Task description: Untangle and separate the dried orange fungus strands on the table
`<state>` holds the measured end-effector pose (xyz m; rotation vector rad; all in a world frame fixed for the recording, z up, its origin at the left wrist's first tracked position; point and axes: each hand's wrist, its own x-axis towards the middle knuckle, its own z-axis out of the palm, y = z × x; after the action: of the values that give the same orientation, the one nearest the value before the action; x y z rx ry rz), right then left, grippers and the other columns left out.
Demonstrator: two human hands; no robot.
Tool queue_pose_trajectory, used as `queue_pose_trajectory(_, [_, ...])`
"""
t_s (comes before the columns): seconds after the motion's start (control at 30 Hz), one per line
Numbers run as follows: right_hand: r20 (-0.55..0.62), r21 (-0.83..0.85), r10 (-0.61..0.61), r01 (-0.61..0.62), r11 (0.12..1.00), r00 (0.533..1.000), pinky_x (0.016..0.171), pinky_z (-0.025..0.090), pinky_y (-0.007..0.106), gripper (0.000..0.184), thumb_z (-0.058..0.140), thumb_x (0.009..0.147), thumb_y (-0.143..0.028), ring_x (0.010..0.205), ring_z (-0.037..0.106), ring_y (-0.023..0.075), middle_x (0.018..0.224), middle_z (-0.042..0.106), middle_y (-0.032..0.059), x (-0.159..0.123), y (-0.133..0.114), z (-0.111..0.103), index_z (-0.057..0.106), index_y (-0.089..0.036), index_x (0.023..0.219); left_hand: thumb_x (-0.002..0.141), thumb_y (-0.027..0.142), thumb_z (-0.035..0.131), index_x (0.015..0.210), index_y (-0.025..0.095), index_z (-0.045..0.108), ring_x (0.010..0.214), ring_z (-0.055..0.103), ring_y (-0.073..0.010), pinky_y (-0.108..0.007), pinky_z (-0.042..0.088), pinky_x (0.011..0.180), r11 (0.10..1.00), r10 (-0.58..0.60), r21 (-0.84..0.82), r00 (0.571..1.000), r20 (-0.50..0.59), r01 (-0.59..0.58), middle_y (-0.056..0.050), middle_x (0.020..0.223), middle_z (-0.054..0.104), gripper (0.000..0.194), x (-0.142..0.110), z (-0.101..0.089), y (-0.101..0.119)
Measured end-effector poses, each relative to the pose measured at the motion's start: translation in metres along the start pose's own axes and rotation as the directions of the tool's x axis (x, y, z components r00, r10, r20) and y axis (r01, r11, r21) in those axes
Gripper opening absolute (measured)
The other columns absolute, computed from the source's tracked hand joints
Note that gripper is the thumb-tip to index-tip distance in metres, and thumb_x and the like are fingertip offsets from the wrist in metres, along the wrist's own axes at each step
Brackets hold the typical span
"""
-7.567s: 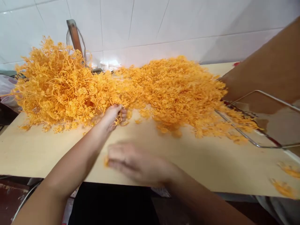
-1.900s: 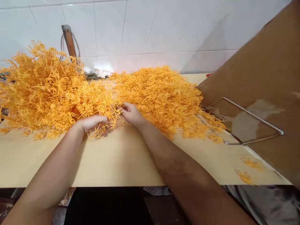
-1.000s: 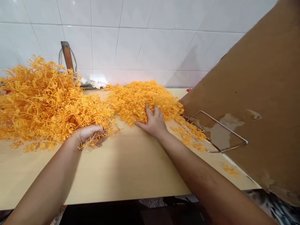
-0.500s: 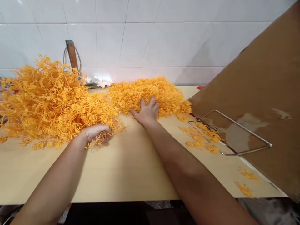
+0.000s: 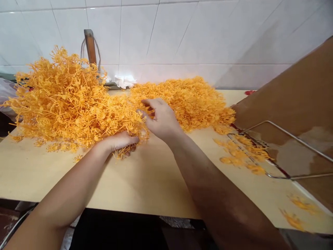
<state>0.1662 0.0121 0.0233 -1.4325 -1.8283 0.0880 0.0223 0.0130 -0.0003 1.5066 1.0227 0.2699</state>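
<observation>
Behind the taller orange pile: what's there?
A wooden bar and a thin grey loop show above the pile, tiled wall beyond. Their lower parts, and anything lower there, are covered.

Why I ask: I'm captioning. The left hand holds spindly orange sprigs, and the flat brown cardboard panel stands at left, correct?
The side is wrong: in the head view, the flat brown cardboard panel stands at right. The left hand does hold spindly orange sprigs.

Two large orange heaps (image 5: 65, 104), left and right; two loose orange sprigs (image 5: 293, 220), near right; one wire frame (image 5: 296, 139); one brown board (image 5: 299, 107); one tabletop (image 5: 156, 191).
</observation>
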Motion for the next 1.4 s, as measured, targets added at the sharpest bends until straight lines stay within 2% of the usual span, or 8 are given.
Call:
queue_pose_trajectory(0.17, [0.076, 0.126, -0.044, 0.034, 0.991, 0.996, 0.064, 0.039, 0.028, 0.01, 0.049, 0.073, -0.02, 0.069, 0.05, 0.0142, 0.071, 0.057, 0.0034, -0.006, 0.014, 0.002, 0.059, -0.015, 0.074, 0.076, 0.019, 0.046, 0.066, 0.015, 0.045, 0.038, 0.044, -0.0061, -0.018, 0.034, 0.039, 0.999, 0.019, -0.04, 0.999, -0.026, -0.02, 0.003, 0.048, 0.049, 0.011, -0.001, 0.002, 0.003])
queue_pose_trajectory(0.3, [0.101, 0.353, 0.082, -0.112, 0.929, 0.992, 0.054, 0.033, 0.024, 0.015, 0.047, 0.076, -0.025, 0.057, 0.04, 0.0092, 0.06, 0.046, -0.0009, -0.008, 0.015, -0.011, 0.052, -0.016, 0.065, 0.079, 0.03, 0.049, 0.069, 0.013, 0.054, 0.046, 0.051, -0.0082, -0.021, 0.042, 0.047, 0.992, 0.058, -0.115, 0.997, 0.046, -0.052, -0.002, 0.058, 0.059, 0.021, 0.002, -0.004, -0.003])
queue_pose_trajectory(0.47, [0.165, 0.531, 0.202, -0.259, 0.807, 0.965, 0.057, 0.036, 0.024, 0.019, 0.049, 0.076, -0.029, 0.059, 0.042, 0.0095, 0.061, 0.045, -0.0004, -0.008, 0.016, -0.021, 0.047, -0.018, 0.06, 0.07, 0.044, 0.061, 0.082, 0.014, 0.062, 0.061, 0.059, -0.0115, -0.022, 0.046, 0.058, 0.961, 0.101, -0.259, 0.995, -0.005, -0.099, -0.005, 0.07, 0.066, 0.032, 0.005, -0.007, -0.012])
queue_pose_trajectory(0.63, [0.361, 0.646, 0.116, -0.338, 0.685, 0.925, 0.054, 0.039, 0.024, 0.028, 0.055, 0.076, -0.039, 0.054, 0.045, 0.0081, 0.058, 0.047, -0.0007, -0.011, 0.015, -0.021, 0.045, -0.018, 0.06, 0.07, 0.049, 0.059, 0.086, 0.012, 0.063, 0.071, 0.062, -0.0141, -0.026, 0.047, 0.068, 0.78, 0.243, -0.584, 0.969, -0.047, -0.224, -0.006, 0.078, 0.067, 0.04, 0.014, -0.001, -0.01])
queue_pose_trajectory(0.77, [0.528, 0.576, -0.002, -0.357, 0.735, 0.849, 0.047, 0.034, 0.021, 0.033, 0.062, 0.072, -0.044, 0.048, 0.041, 0.0054, 0.053, 0.045, -0.0037, -0.015, 0.012, -0.02, 0.046, -0.016, 0.063, 0.072, 0.04, 0.059, 0.087, 0.012, 0.063, 0.08, 0.063, -0.015, -0.026, 0.047, 0.074, 0.614, 0.314, -0.691, 0.921, -0.23, -0.382, -0.007, 0.085, 0.068, 0.032, 0.018, 0.008, -0.003])
queue_pose_trajectory(0.9, [0.592, 0.55, -0.041, -0.366, 0.75, 0.805, 0.044, 0.03, 0.02, 0.035, 0.063, 0.07, -0.046, 0.047, 0.038, 0.0042, 0.054, 0.042, -0.0057, -0.017, 0.007, -0.016, 0.048, -0.015, 0.069, 0.065, 0.023, 0.064, 0.076, 0.011, 0.062, 0.061, 0.061, -0.0108, -0.023, 0.047, 0.062, 0.584, 0.241, -0.698, 0.909, -0.339, -0.415, -0.002, 0.069, 0.066, 0.016, 0.017, 0.013, 0.001])
queue_pose_trajectory(1.13, [0.571, 0.48, -0.022, -0.312, 0.82, 0.821, 0.042, 0.026, 0.02, 0.033, 0.059, 0.073, -0.043, 0.044, 0.036, 0.0042, 0.049, 0.044, -0.0048, -0.019, 0.005, -0.004, 0.046, -0.016, 0.061, 0.064, 0.013, 0.06, 0.068, 0.01, 0.06, 0.047, 0.055, -0.0082, -0.02, 0.044, 0.049, 0.62, 0.086, -0.67, 0.884, -0.459, -0.408, 0.001, 0.057, 0.062, 0.005, 0.016, 0.014, 0.007])
queue_pose_trajectory(1.4, [0.458, 0.449, -0.062, -0.17, 0.877, 0.887, 0.045, 0.026, 0.02, 0.029, 0.045, 0.081, -0.028, 0.045, 0.033, 0.0048, 0.048, 0.038, -0.0052, -0.025, 0.003, 0.005, 0.037, -0.018, 0.055, 0.07, 0.017, 0.059, 0.068, 0.01, 0.061, 0.05, 0.055, -0.0071, -0.018, 0.044, 0.049, 0.575, 0.043, -0.725, 0.899, -0.436, -0.379, 0.0, 0.059, 0.063, 0.008, 0.015, 0.011, 0.01])
